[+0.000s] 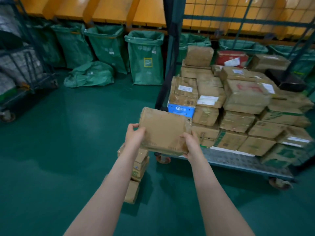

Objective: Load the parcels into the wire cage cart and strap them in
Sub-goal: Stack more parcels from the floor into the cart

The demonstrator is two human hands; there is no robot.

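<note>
I hold a flat brown cardboard parcel [163, 130] in the air with both hands, just left of the cart's open front. My left hand [135, 133] grips its left edge and my right hand [192, 143] grips its lower right corner. The wire cage cart [238, 163] stands to the right, its deck stacked with several taped cardboard parcels [245, 97], one blue box [181, 110] at the front left. A dark strap [172, 53] hangs down the cart's left post. More parcels [138, 167] lie piled on the floor under my left forearm.
Green woven sacks [146, 57] stand open in a row along the back under yellow chutes [109, 9]; one sack [89, 74] lies collapsed on the floor. Another wheeled cage cart [22, 68] stands at the far left. The floor is green.
</note>
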